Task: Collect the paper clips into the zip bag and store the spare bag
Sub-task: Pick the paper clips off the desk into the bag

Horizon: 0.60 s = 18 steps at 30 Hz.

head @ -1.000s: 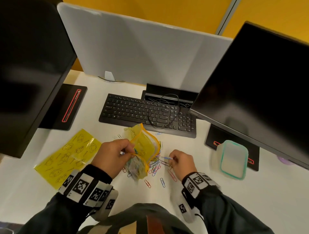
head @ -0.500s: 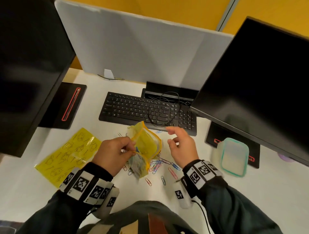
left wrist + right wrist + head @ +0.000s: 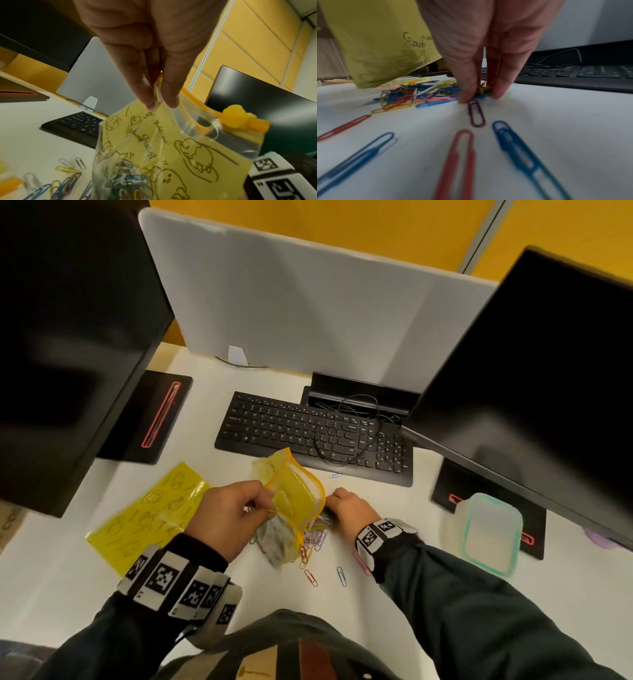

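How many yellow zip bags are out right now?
2. One zip bag hangs open from the left hand above the clip pile; the spare bag lies flat on the desk to its left. None seems hidden.

Walls: yellow panelled wall (image 3: 394, 227) across the top of the frame, split by a grey vertical strip.
Divider: pale grey desk screen (image 3: 308, 313) at upper centre.
Desk: white tabletop (image 3: 513, 604) filling the lower half.
Monitors: one dark screen (image 3: 68, 320) at upper left, another (image 3: 548, 378) at upper right.
Keyboard: black (image 3: 308, 433), centre, a cable looped over it.
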Available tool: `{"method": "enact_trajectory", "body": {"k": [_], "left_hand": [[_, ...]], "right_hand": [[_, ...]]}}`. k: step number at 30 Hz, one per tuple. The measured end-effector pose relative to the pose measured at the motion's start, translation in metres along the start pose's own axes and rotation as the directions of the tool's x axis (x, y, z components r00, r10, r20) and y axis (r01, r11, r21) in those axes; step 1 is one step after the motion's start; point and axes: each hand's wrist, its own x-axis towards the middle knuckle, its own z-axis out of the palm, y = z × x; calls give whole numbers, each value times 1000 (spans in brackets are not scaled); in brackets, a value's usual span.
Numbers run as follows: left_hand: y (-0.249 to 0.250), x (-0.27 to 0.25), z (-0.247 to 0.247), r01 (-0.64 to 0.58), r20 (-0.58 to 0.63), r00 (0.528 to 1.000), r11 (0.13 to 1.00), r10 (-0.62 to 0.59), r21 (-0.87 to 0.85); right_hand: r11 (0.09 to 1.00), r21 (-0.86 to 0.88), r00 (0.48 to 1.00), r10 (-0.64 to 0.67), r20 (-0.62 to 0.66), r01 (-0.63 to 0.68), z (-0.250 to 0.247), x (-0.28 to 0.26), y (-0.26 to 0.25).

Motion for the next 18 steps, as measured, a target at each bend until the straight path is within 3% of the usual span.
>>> {"method": "enact_trajectory", "body": {"k": [7, 11, 15, 18], "left_hand": [[5, 1, 4, -3, 10, 1000, 1000, 3, -5], [6, 2, 7, 2, 24, 1000, 1000, -2, -5], [5, 2, 7, -4, 29, 1000, 1000, 4, 4], [8, 2, 10, 8, 53, 999, 1000, -9, 16]], "right_hand": [[991, 90, 990, 110, -86, -102, 15, -16, 11], [956, 237, 967, 209, -143, -171, 15, -31, 20], [805, 570, 919, 333, -208, -163, 1, -53, 21], [668, 744, 892, 345, -292, -15, -24, -72, 9]]}}
